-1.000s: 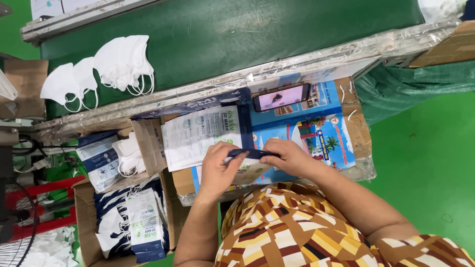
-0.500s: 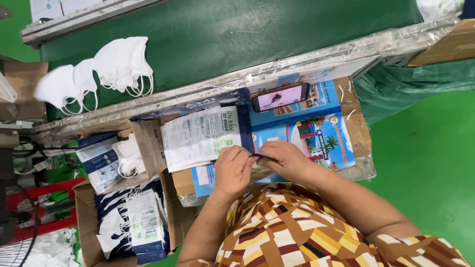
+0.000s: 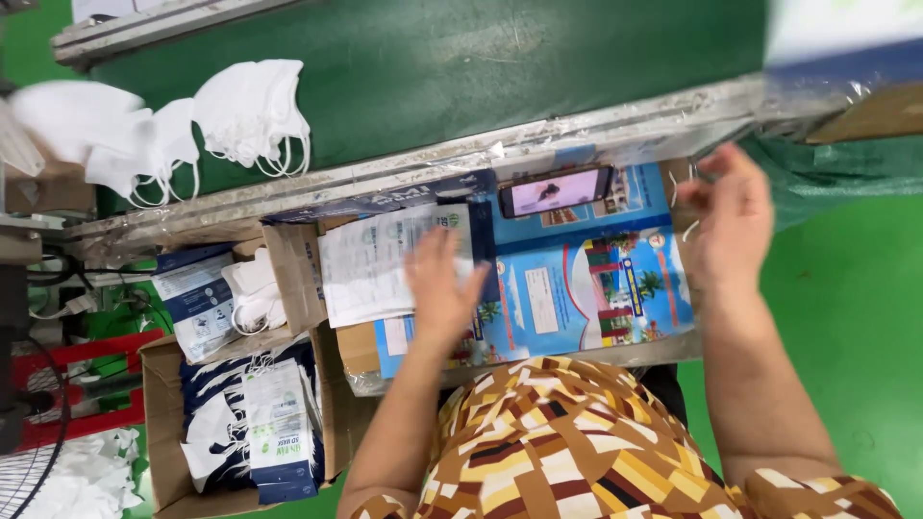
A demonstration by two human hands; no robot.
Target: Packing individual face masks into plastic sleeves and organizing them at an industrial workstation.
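My left hand (image 3: 443, 290) lies flat, fingers spread, on a stack of white printed packets (image 3: 370, 269) on the work surface before me. My right hand (image 3: 733, 217) is lifted to the right, fingers apart and empty, beside the right edge of a blue printed carton (image 3: 586, 293). A blurred white and blue packet (image 3: 841, 48) shows at the top right, over the edge of the green conveyor belt (image 3: 461, 77). Thin white loops (image 3: 676, 189) hang next to my right fingers.
A phone (image 3: 558, 190) with a lit screen rests on the blue carton. Piles of white face masks (image 3: 248, 115) sit on the belt at the left. A cardboard box (image 3: 163, 423) of packed masks stands at lower left, with more masks (image 3: 252, 293) beside it.
Both hands held a dark blue packet together in front of me. Now they are apart: the left went onto the white packets, the right swung out to the right, empty.
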